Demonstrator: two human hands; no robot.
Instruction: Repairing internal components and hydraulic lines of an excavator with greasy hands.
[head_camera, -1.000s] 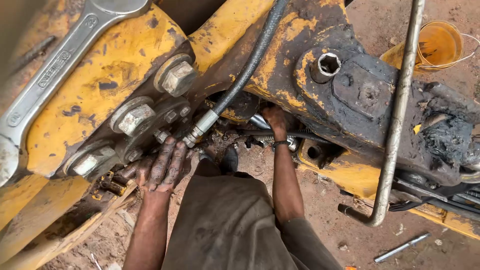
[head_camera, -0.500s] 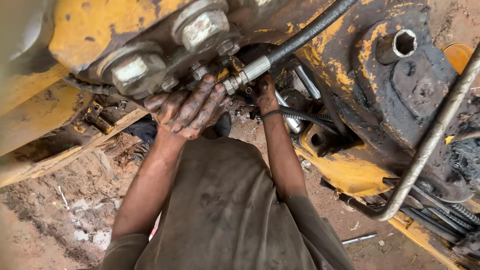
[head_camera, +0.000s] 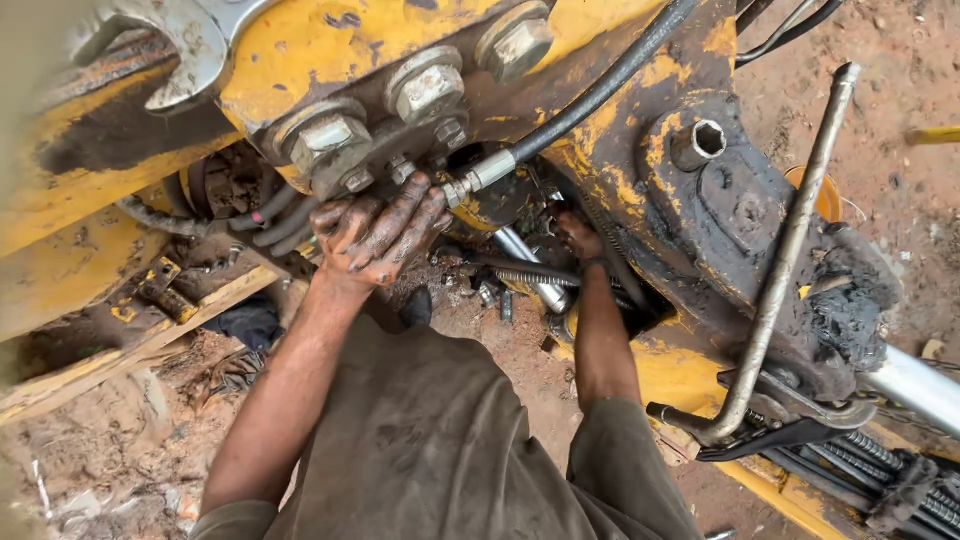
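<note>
My left hand (head_camera: 378, 232), black with grease, lies flat with its fingers spread against the yellow machine body (head_camera: 330, 40), just below the large bolt heads (head_camera: 425, 88). Its fingertips touch the metal fitting (head_camera: 488, 172) at the end of a black hose (head_camera: 600, 95). My right hand (head_camera: 577, 232) reaches into the dark gap under the machine, beside a shiny metal tube (head_camera: 535, 280). Its fingers are hidden in there, so I cannot see whether they hold anything.
A big steel wrench (head_camera: 190, 50) rests on the machine at the top left. At right, a bent steel rod (head_camera: 790, 250) leans across a greasy casting with a hex socket (head_camera: 700, 143). Wooden planks (head_camera: 150, 340) and red dirt lie below; a chrome rod (head_camera: 915, 385) is lower right.
My left hand has risen from below the bolts to the hose fitting and spread there. My right hand stays in the gap. The view has shifted and tilted.
</note>
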